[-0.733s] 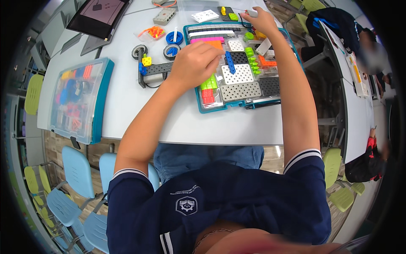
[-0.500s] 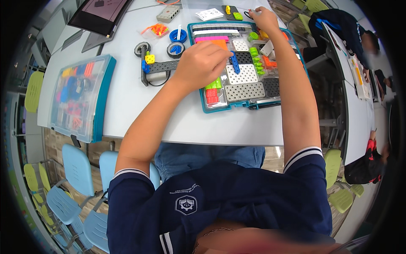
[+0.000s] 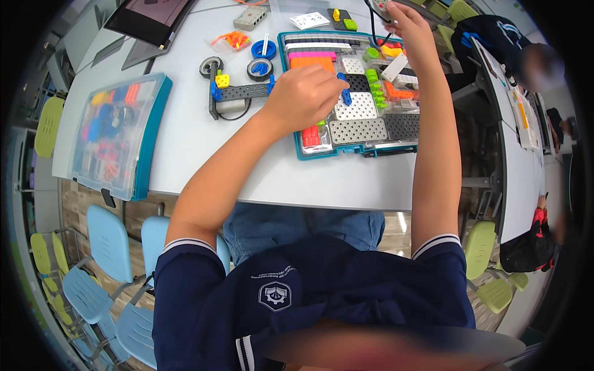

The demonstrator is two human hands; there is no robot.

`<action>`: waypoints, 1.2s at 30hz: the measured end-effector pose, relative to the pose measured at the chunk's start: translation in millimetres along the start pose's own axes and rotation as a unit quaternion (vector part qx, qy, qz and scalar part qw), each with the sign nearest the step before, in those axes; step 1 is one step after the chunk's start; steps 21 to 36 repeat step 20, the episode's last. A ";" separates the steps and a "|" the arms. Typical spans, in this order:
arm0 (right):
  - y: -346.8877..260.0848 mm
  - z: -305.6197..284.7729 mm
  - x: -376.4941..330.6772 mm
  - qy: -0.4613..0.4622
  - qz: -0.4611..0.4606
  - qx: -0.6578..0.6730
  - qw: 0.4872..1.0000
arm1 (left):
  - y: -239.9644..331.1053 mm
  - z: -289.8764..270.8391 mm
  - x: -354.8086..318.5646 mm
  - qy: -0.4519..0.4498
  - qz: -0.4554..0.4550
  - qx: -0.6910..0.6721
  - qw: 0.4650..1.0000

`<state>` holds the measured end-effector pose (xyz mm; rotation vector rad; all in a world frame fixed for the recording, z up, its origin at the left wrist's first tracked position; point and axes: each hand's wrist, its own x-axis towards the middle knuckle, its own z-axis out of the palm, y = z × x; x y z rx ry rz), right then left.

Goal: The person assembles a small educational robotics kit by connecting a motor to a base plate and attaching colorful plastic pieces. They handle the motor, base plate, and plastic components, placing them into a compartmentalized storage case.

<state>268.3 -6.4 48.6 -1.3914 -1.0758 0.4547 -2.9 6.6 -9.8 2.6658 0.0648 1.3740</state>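
Both hands have edged forward: left hand [image 3: 303, 99] fingers pinch a blue pin [image 3: 344, 93] over the sorting tray [image 3: 291, 93] on the bench [image 3: 185, 136] (parts within reach); right hand [image 3: 408, 28] curled, grip unclear.

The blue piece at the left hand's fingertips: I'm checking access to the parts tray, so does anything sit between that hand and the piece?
Nothing visible does. The left hand already has its fingertips on the blue piece, above the open parts tray. The right hand is apart, at the tray's far corner.

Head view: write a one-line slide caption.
Left hand picks at a blue piece over the teal parts tray; right hand reaches past its far edge.
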 end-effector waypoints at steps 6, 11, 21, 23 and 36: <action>-30.6 15.0 -63.5 -0.113 0.122 0.207 0.964 | -11.8 -12.1 3.8 0.052 -0.037 0.097 0.993; -41.3 31.4 -89.6 -0.216 0.120 0.240 0.939 | -12.5 -15.3 12.0 0.088 -0.238 -0.197 0.947; -20.5 101.2 -47.7 -0.280 0.088 0.143 0.945 | -32.4 -21.3 8.0 0.217 -0.292 -0.262 0.894; -20.5 101.2 -47.7 -0.280 0.088 0.143 0.945 | -32.4 -21.3 8.0 0.217 -0.292 -0.262 0.894; -20.5 101.2 -47.7 -0.280 0.088 0.143 0.945 | -32.4 -21.3 8.0 0.217 -0.292 -0.262 0.894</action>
